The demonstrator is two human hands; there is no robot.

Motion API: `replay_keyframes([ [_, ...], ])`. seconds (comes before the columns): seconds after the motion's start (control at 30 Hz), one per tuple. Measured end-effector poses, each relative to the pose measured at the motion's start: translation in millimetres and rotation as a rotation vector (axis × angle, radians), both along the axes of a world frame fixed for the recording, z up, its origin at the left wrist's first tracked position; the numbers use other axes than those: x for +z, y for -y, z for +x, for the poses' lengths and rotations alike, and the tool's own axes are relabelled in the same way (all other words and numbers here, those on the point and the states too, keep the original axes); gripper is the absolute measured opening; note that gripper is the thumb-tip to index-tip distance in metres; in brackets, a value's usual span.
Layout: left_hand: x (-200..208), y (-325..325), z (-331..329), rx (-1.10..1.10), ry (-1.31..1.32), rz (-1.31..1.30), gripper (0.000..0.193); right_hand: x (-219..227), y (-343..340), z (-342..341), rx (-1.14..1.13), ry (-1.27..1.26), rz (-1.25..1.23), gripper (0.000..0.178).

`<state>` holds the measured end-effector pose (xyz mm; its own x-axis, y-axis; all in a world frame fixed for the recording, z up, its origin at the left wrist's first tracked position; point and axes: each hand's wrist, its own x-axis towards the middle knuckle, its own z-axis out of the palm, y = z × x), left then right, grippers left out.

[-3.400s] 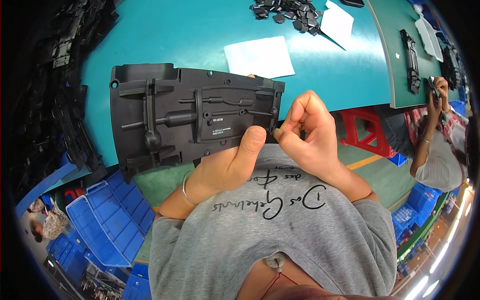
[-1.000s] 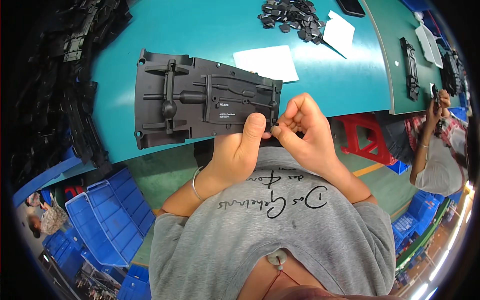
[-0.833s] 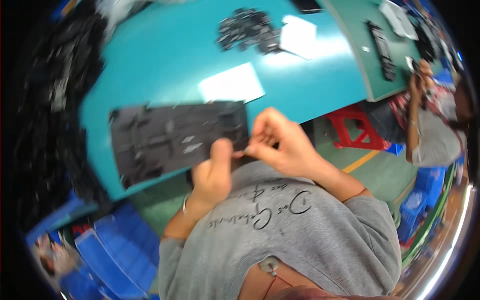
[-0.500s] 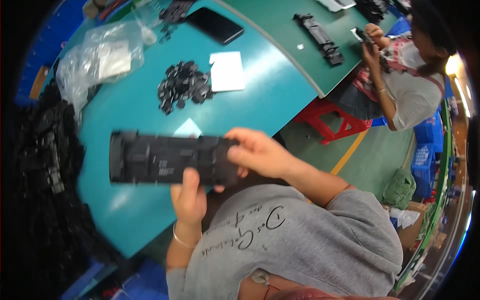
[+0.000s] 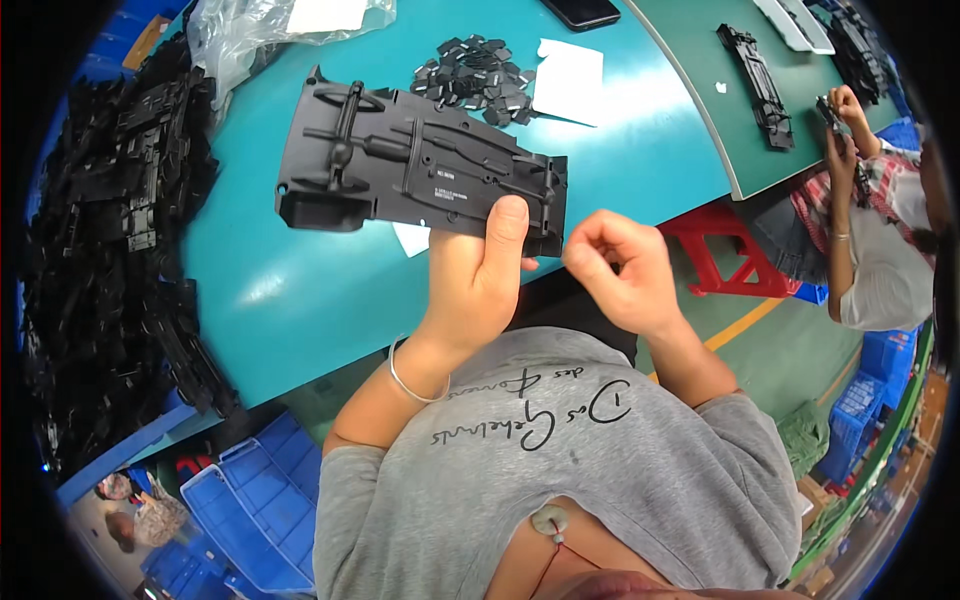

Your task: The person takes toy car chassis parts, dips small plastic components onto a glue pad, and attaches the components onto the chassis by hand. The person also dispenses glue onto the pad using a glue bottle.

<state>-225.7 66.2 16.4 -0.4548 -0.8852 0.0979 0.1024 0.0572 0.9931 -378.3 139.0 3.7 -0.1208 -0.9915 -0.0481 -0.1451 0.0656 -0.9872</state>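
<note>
A black plastic toy car chassis (image 5: 400,165) is raised over the teal table, its detailed underside facing up. My left hand (image 5: 478,275) grips it by the near right part, thumb pressed on top and the other fingers mostly hidden below. Just off the chassis's right end, my right hand (image 5: 628,270) is closed in a pinch, thumb and forefinger together. Whatever sits in that pinch, if anything, is too small to make out. Beyond the chassis lies a pile of small black plastic pieces (image 5: 475,80), beside a white card (image 5: 568,82).
Many black chassis parts (image 5: 110,240) are heaped along the left. A clear plastic bag (image 5: 260,40) and a phone (image 5: 582,10) lie at the back. On the right, a co-worker's hands (image 5: 845,125) hold a dark part near another chassis (image 5: 757,88). Blue crates (image 5: 255,500) stand lower left.
The chassis has moved up and right in view and tilted, showing its underside sharply. My right hand has let go of its right end. The view has shifted, bringing more of the left heap in.
</note>
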Motion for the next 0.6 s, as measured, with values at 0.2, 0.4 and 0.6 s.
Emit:
replay_keyframes([
  [0.2, -1.5, -8.6, -8.2, 0.008, 0.058, 0.049, 0.031, 8.7, 1.3, -6.6, -0.027, -0.049, -0.025, 0.015],
  [0.4, 5.7, 12.0, -42.5, -0.275, -0.125, 0.240, 0.032, -6.2, 3.9, -45.6, -0.180, 0.397, -0.018, 0.029],
  [0.6, 9.0, 28.5, -80.8, -0.411, -0.112, 0.201, 0.061, -26.0, 19.9, -101.2, -0.409, 0.704, -0.147, 0.027],
])
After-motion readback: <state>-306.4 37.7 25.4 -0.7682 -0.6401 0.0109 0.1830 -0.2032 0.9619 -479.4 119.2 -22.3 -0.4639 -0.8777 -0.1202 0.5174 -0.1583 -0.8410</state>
